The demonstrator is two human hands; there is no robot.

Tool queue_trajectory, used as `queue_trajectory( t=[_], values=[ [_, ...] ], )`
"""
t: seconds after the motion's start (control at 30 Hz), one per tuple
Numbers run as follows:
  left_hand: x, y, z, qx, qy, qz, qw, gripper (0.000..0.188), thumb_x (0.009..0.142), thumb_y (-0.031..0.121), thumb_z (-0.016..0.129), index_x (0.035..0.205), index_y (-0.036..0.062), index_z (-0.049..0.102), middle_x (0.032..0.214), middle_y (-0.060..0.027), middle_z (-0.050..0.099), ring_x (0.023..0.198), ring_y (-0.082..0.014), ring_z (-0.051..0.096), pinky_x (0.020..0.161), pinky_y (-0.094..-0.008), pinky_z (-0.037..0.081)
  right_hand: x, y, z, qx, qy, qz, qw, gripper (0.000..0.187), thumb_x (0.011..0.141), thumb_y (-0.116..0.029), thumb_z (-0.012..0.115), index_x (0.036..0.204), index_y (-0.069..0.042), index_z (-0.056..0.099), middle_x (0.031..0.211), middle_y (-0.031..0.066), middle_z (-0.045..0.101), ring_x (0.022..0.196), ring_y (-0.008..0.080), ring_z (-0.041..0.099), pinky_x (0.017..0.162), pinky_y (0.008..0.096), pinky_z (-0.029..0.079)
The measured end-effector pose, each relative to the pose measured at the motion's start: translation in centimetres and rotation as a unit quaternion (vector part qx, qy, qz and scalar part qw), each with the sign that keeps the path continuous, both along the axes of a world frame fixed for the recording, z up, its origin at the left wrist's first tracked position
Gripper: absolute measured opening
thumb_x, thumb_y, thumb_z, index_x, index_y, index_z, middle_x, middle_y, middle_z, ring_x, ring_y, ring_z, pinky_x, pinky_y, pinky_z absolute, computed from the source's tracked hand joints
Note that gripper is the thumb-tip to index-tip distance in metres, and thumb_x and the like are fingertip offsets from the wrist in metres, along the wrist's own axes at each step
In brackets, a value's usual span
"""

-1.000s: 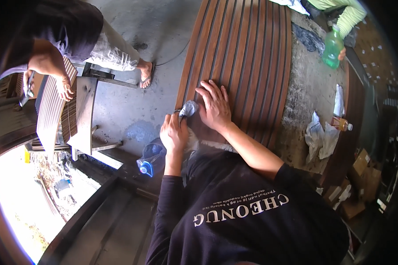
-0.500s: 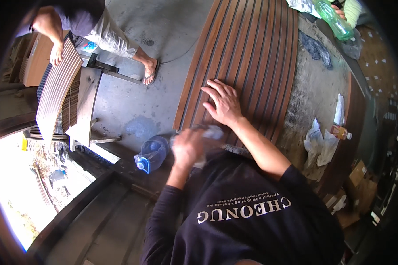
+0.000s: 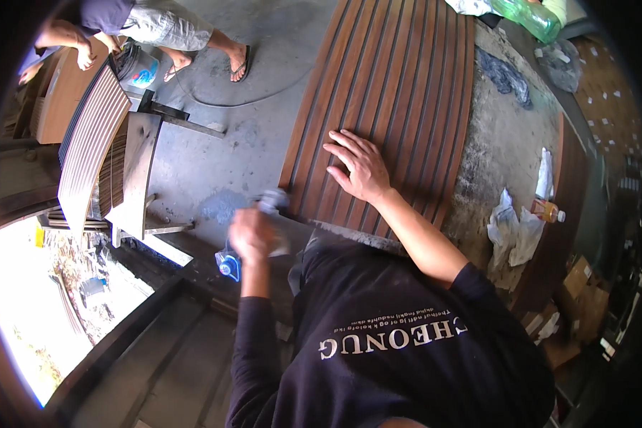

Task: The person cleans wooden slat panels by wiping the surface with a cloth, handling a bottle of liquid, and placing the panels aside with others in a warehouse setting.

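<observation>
A brown wooden panel with long dark grooves [image 3: 399, 78] lies before me, its near end close to my body. My right hand [image 3: 362, 167] rests on this panel near that end, fingers spread and palm down. Off the panel's near left corner is my left hand [image 3: 251, 237], closed and smeared by motion. Out of its fingers sticks a blurred grey-white thing [image 3: 272, 201], perhaps a wad of cloth; its kind is not clear. Partly hidden behind this hand is a clear bluish plastic jug with a blue cap [image 3: 229, 266].
A stack of grooved boards [image 3: 96, 146] stands at the left, with people beside it and a bucket [image 3: 139, 68] behind. Right of the panel lie a dark rag [image 3: 505, 78], white crumpled plastic [image 3: 505, 228] and a small amber bottle [image 3: 547, 210]. A green bottle [image 3: 528, 18] is at the far right.
My left hand has moved left off the panel's near edge, carrying the grey-white thing. The right hand has kept its place. At the far left, a person has stepped back and let go of the boards.
</observation>
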State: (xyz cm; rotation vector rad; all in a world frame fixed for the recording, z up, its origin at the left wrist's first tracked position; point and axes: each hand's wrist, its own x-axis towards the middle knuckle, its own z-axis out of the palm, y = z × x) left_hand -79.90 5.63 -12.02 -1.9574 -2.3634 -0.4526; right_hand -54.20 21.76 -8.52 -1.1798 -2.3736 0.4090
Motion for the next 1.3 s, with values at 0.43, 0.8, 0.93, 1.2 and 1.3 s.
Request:
queue_trajectory(
  t=[0.43,0.8,0.93,1.2,1.3],
  values=[
    [4.9,2.5,6.0,-0.045,-0.149,0.0,0.988,0.024,0.075,0.016,0.066,0.098,0.0102,0.062,0.086,-0.0105,0.057,0.078,-0.0333,0.06,0.068,-0.0426,0.046,0.0,0.1,0.1,-0.006,0.005,0.0,1.0,0.041,0.083,-0.027,0.064,0.121,-0.015,0.057,0.139,0.0034,0.047,0.131,0.0227,0.041,0.107,0.0413,0.032],
    [5.9,8.9,4.9,-0.033,-0.134,-0.007,0.99,0.027,0.075,0.02,0.067,0.1,0.0105,0.061,0.089,-0.0111,0.058,0.081,-0.0327,0.06,0.071,-0.0422,0.047,-0.3,-0.2,0.5,-0.011,-0.021,0.003,1.0,0.043,0.083,-0.027,0.064,0.124,-0.014,0.056,0.141,0.0045,0.045,0.133,0.0222,0.039,0.108,0.0402,0.031],
    [5.7,4.2,4.9,-0.047,-0.157,0.0,0.986,0.028,0.074,0.019,0.067,0.1,0.0099,0.062,0.09,-0.0123,0.06,0.08,-0.035,0.061,0.069,-0.0442,0.049,0.3,-0.3,0.2,-0.021,0.022,-0.011,0.999,0.05,0.081,-0.026,0.066,0.126,-0.011,0.051,0.138,0.0063,0.047,0.131,0.0224,0.041,0.109,0.0394,0.031],
    [6.5,17.2,4.8,-0.002,-0.121,-0.049,0.991,0.021,0.079,0.022,0.063,0.096,0.0093,0.063,0.087,-0.0142,0.06,0.079,-0.035,0.062,0.071,-0.0424,0.05,-0.4,-0.2,1.0,-0.03,0.052,-0.011,0.998,0.057,0.076,-0.023,0.069,0.127,-0.008,0.048,0.131,0.0078,0.051,0.127,0.0253,0.044,0.108,0.04,0.033],
    [7.1,16.2,4.2,-0.014,-0.108,-0.043,0.993,0.023,0.079,0.021,0.063,0.099,0.0095,0.063,0.088,-0.014,0.06,0.079,-0.0351,0.062,0.069,-0.0435,0.05,0.1,-0.3,0.7,-0.036,0.108,-0.023,0.993,0.05,0.075,-0.018,0.07,0.12,-0.007,0.052,0.127,0.0096,0.054,0.124,0.0267,0.047,0.104,0.0409,0.037]
  ],
)
